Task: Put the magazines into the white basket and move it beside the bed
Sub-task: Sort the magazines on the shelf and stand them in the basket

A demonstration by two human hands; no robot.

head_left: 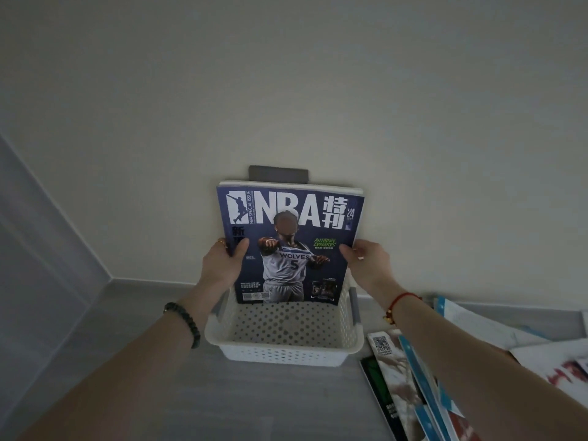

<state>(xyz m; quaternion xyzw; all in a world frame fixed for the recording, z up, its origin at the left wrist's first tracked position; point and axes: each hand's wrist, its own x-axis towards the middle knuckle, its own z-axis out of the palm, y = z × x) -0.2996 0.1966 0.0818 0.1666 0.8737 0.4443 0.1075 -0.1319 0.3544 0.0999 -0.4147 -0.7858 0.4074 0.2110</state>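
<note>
A dark blue NBA magazine [290, 246], with more pages stacked behind it, stands upright with its lower edge inside the white perforated basket [283, 348]. My left hand [222, 262] grips the magazine's left edge. My right hand [366, 262] grips its right edge. The basket sits on the grey floor against the wall, and its inside is otherwise bare. Several more magazines [410, 386] lie fanned on the floor to the basket's right, under my right forearm.
A cream wall [286, 90] rises right behind the basket, with a dark plate [278, 173] on it above the magazine. A grey panel [38, 249] closes the left side. Light papers [541, 354] lie at the far right.
</note>
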